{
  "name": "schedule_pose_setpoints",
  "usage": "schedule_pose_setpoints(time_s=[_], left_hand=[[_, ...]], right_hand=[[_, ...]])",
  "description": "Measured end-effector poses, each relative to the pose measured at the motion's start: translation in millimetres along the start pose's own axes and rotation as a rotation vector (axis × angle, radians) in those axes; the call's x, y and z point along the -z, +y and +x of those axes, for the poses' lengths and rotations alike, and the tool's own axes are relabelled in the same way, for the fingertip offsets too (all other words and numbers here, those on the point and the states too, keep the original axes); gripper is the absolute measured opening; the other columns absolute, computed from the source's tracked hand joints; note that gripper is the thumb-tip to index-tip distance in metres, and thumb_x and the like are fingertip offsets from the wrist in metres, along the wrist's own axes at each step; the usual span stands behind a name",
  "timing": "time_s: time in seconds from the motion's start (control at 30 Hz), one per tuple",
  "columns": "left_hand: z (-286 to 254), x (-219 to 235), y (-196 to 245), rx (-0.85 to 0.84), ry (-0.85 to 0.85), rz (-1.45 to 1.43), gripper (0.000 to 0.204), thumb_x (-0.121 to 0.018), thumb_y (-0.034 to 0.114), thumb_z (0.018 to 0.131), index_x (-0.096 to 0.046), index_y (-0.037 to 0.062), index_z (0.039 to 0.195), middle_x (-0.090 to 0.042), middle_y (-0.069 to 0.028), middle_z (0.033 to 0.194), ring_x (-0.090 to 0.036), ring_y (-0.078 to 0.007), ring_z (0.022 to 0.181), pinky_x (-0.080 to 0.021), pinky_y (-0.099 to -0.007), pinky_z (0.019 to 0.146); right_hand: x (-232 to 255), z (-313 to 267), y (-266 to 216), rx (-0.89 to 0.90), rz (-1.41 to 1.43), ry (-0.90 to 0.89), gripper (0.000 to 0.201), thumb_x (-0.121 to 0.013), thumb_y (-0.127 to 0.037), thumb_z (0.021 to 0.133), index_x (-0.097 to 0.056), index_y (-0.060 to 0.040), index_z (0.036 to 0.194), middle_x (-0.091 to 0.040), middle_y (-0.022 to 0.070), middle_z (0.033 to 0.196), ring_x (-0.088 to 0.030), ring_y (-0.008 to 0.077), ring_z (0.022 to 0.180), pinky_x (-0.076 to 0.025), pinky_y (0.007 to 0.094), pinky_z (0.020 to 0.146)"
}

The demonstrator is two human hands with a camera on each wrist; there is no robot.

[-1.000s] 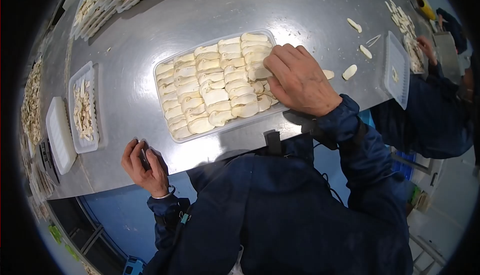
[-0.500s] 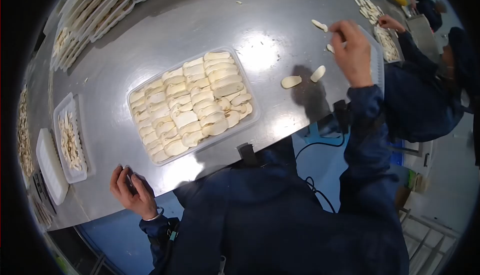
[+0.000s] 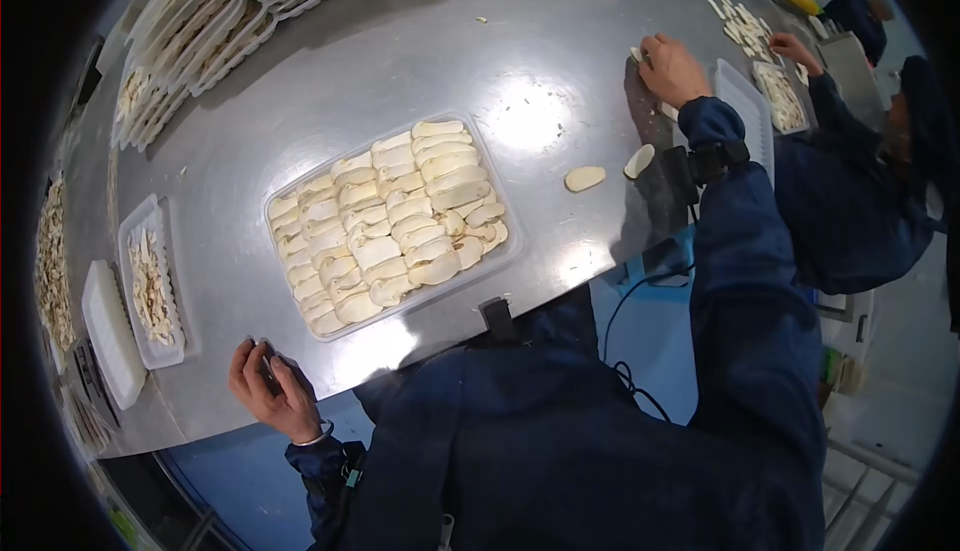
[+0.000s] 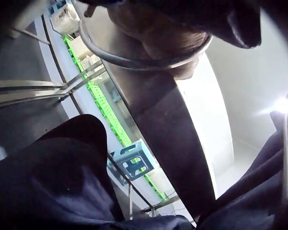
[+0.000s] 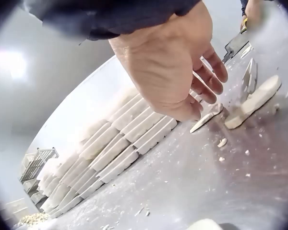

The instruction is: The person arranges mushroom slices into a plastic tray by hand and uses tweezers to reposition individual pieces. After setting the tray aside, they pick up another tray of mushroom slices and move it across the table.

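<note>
Pale mushroom slices lie in overlapping rows in a clear plastic tray in front of the person. Away to the right, my right hand reaches down over the table, its fingers slightly bent. Thumb and fingertips are right at the end of a loose mushroom slice on the metal, seen in the right wrist view. A thicker slice lies beside it. My left hand rests at the table's front edge, fingers loosely curled and holding nothing.
Two more loose slices, one and another, lie right of the tray. Stacked full trays stand at the back left. A tray of scraps sits left. Another person's hand works at far right, past an upturned tray.
My right hand has left the right side of the filled tray and moved right and away, to the loose slices. My left hand stays at the edge. The head view has shifted right.
</note>
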State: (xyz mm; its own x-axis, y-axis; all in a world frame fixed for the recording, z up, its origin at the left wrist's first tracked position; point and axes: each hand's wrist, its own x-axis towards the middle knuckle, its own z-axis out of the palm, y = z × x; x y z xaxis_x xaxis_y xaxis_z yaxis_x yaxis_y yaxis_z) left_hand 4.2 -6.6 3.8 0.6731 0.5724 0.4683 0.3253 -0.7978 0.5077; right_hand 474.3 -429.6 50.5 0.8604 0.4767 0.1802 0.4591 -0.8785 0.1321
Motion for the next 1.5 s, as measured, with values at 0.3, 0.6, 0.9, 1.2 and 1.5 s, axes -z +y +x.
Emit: schedule_pose_setpoints(time_s=[0.3, 0.6, 0.9, 1.2, 1.5], left_hand=[[-1, -1, -1, 0.015, 0.006, -0.015, 0.02, -0.057, 0.005, 0.091, -0.065, -0.0028, 0.107, -0.057, -0.0171, 0.12, -0.056, -0.0292, 0.109, -0.049, -0.0366, 0.089], [0, 0, 1, 0.005, 0.005, -0.009, 0.021, -0.058, 0.006, 0.09, -0.066, -0.0027, 0.108, -0.058, -0.0174, 0.12, -0.056, -0.0306, 0.11, -0.047, -0.0381, 0.092], [-2, -3, -4, 0.021, 0.012, -0.066, 0.02, -0.058, 0.006, 0.092, -0.065, -0.0035, 0.108, -0.057, -0.0171, 0.12, -0.055, -0.0299, 0.111, -0.047, -0.0374, 0.092], [-2, 0, -2, 0.008, -0.005, -0.039, 0.02, -0.058, 0.006, 0.092, -0.065, -0.0037, 0.108, -0.056, -0.0172, 0.121, -0.055, -0.0296, 0.11, -0.048, -0.0371, 0.092], [-1, 0, -3, 0.003, -0.002, -0.023, 0.02, -0.058, 0.007, 0.092, -0.065, -0.0031, 0.108, -0.057, -0.0174, 0.121, -0.055, -0.0302, 0.111, -0.048, -0.0385, 0.093]], right_hand=[[12, -19, -15, -0.102, 0.214, 0.015, 0.033, -0.057, -0.007, 0.08, -0.062, -0.0034, 0.113, -0.066, 0.0179, 0.086, -0.063, 0.0344, 0.08, -0.05, 0.0428, 0.074], [27, -67, -94, -0.271, 1.249, -0.118, 0.02, -0.06, -0.007, 0.084, -0.066, -0.0002, 0.102, -0.064, 0.0037, 0.084, -0.058, 0.0109, 0.074, -0.049, 0.0267, 0.069], [42, -93, -68, -0.056, 0.524, 0.203, 0.022, -0.059, -0.005, 0.081, -0.069, -0.0047, 0.1, -0.065, 0.0156, 0.097, -0.063, 0.0364, 0.092, -0.051, 0.0391, 0.081], [49, -131, -49, 0.094, 0.509, -0.073, 0.022, -0.061, -0.005, 0.082, -0.061, -0.0035, 0.104, -0.058, 0.0159, 0.099, -0.059, 0.0365, 0.093, -0.049, 0.0426, 0.083], [45, -138, -57, -0.002, 0.517, -0.037, 0.018, -0.065, -0.004, 0.079, -0.054, -0.0011, 0.093, -0.053, 0.0161, 0.088, -0.057, 0.0364, 0.082, -0.045, 0.0428, 0.071]])
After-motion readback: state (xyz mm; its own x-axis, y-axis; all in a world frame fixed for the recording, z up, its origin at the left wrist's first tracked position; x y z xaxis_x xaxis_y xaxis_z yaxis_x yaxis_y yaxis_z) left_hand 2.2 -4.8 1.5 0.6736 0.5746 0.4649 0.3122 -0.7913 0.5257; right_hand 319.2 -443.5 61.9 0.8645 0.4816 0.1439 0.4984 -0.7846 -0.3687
